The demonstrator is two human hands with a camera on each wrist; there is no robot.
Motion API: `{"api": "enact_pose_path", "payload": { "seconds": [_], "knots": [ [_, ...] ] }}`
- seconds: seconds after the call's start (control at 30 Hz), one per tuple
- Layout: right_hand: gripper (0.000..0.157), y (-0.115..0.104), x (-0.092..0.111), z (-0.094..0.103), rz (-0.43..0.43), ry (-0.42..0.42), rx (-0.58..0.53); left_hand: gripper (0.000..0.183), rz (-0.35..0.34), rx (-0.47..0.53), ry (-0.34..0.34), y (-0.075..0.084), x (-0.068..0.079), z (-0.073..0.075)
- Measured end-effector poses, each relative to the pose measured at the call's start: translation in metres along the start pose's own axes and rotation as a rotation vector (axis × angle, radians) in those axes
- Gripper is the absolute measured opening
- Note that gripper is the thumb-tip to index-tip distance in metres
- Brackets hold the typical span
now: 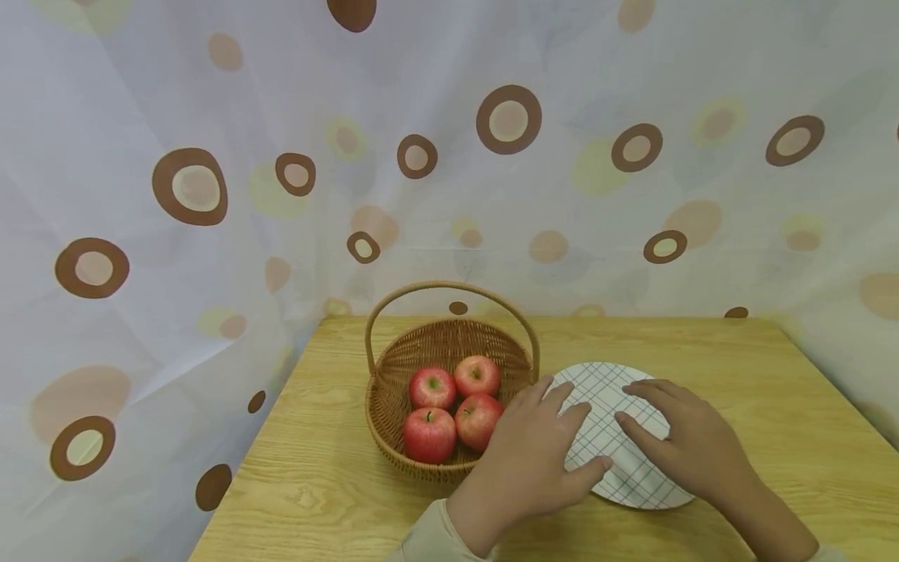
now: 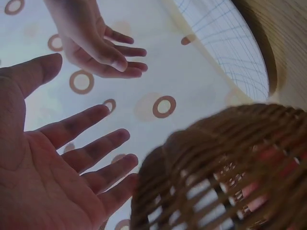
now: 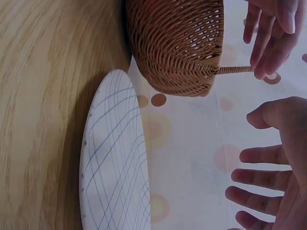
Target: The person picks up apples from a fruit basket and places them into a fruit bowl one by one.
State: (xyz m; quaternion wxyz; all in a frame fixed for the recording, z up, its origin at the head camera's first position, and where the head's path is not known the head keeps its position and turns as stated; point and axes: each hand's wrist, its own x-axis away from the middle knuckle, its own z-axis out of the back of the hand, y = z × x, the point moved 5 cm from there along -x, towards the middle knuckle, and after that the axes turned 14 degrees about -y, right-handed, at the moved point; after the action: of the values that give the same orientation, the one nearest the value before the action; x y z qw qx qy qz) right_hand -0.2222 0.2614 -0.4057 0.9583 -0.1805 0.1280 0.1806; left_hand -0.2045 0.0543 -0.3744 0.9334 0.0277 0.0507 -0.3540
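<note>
Four fingers and thumb spread apart, my left hand (image 1: 530,453) hovers between the wicker basket (image 1: 382,425) and the white plate (image 1: 618,468) with its blue-grey grid lines. Over the plate's right side is my right hand (image 1: 691,441), its fingers also spread and holding nothing. Several red apples (image 1: 430,435) sit together inside the basket, whose arched handle (image 1: 449,286) stands upright. In the left wrist view the palm of the left hand (image 2: 57,167) faces the basket's woven side (image 2: 206,158). The right wrist view has the right hand (image 3: 283,177) beyond the plate's rim (image 3: 115,158), palm bare.
A light wooden table (image 1: 302,476) carries the basket and plate. White fabric (image 1: 449,195) with brown and beige spots hangs behind the table and down both sides. The basket's handle rises well above the apples, close to the left of the plate.
</note>
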Motion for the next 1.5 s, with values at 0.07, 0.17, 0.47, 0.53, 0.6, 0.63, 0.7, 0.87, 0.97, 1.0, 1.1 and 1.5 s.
{"api": "enact_pose_path", "payload": {
  "seconds": [0.07, 0.17, 0.47, 0.53, 0.6, 0.63, 0.7, 0.87, 0.97, 1.0, 1.1, 1.5],
  "knots": [
    [0.035, -0.004, -0.002, -0.001, 0.007, -0.005, -0.018, 0.060, 0.023, 0.024, 0.005, -0.006, 0.004, 0.000],
    [0.036, -0.009, -0.004, -0.002, 0.020, -0.010, -0.042, 0.062, 0.056, 0.058, 0.018, -0.017, 0.011, 0.001],
    [0.037, -0.026, -0.010, -0.003, 0.066, -0.001, -0.068, 0.069, 0.171, 0.166, 0.002, -0.056, 0.031, -0.002],
    [0.037, -0.029, -0.012, -0.003, 0.070, -0.001, -0.071, 0.070, 0.189, 0.190, 0.006, -0.065, 0.035, -0.003],
    [0.037, -0.031, -0.013, -0.004, 0.068, -0.008, -0.078, 0.072, 0.200, 0.214, 0.017, -0.074, 0.039, -0.003],
    [0.037, -0.031, -0.013, -0.005, 0.067, -0.013, -0.082, 0.073, 0.204, 0.223, 0.021, -0.078, 0.041, -0.003],
    [0.037, -0.033, -0.014, -0.007, 0.071, -0.019, -0.092, 0.076, 0.215, 0.226, 0.028, -0.085, 0.045, -0.002],
    [0.036, -0.039, -0.017, -0.010, 0.085, -0.029, -0.099, 0.081, 0.269, 0.213, 0.037, -0.104, 0.057, -0.002],
    [0.036, -0.043, -0.019, -0.010, 0.099, -0.023, -0.104, 0.080, 0.307, 0.210, 0.037, -0.114, 0.064, -0.002],
    [0.036, -0.044, -0.019, -0.010, 0.104, -0.020, -0.106, 0.081, 0.319, 0.206, 0.045, -0.117, 0.066, -0.002],
    [0.037, -0.047, -0.020, -0.010, 0.116, -0.014, -0.110, 0.081, 0.340, 0.204, 0.082, -0.125, 0.073, -0.001],
    [0.039, -0.067, -0.025, -0.014, 0.160, -0.017, -0.141, 0.088, 0.395, 0.173, 0.150, -0.149, 0.098, -0.004]
  ]
}}
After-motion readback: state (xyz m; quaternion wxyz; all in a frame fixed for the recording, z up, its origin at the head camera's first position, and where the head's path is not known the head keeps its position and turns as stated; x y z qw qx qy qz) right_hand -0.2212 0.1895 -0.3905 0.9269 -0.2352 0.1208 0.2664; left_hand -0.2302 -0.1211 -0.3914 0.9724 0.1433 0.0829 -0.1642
